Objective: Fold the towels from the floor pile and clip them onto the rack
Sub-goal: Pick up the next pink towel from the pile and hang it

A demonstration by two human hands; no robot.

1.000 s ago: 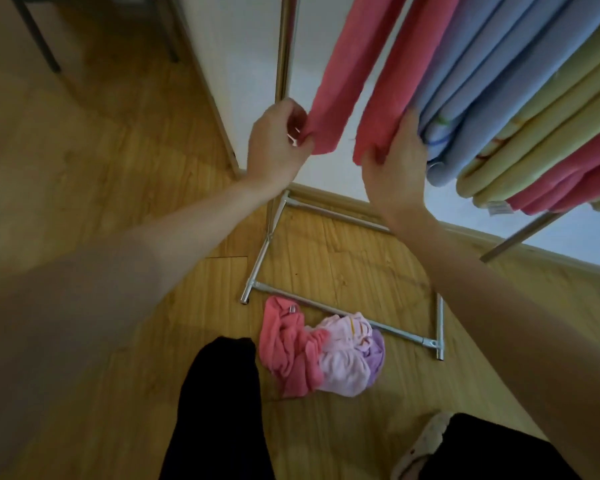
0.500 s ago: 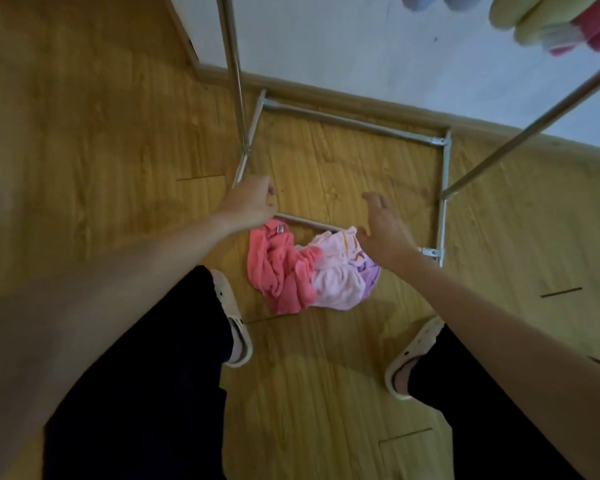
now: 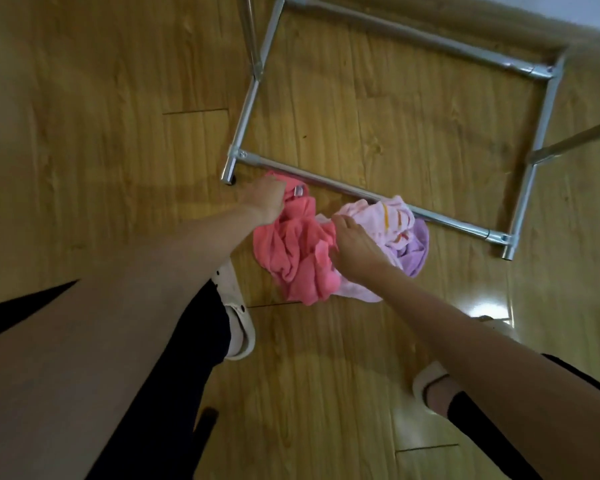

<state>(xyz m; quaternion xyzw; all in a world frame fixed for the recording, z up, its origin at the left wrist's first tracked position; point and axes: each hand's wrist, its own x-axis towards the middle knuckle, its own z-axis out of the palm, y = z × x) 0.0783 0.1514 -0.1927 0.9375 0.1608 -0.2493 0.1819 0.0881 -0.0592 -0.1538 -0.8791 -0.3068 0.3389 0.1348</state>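
A small pile of towels lies on the wooden floor against the front bar of the metal rack base. A crumpled coral-pink towel forms its left part. A pale pink towel with orange stripes and a purple towel lie to its right. My left hand grips the top edge of the coral-pink towel, beside a small metal clip. My right hand curls its fingers into the same towel where it meets the pale pink one. The rack's hanging rails are out of view.
The rack's rectangular floor frame lies just beyond the pile, with an upright pole rising at the right. My slippered feet stand on either side, close before the pile. A skirting board runs along the top.
I have bent down from the hung towels on the rack. Both hands dropped to the floor pile and now take hold of the coral-pink towel.
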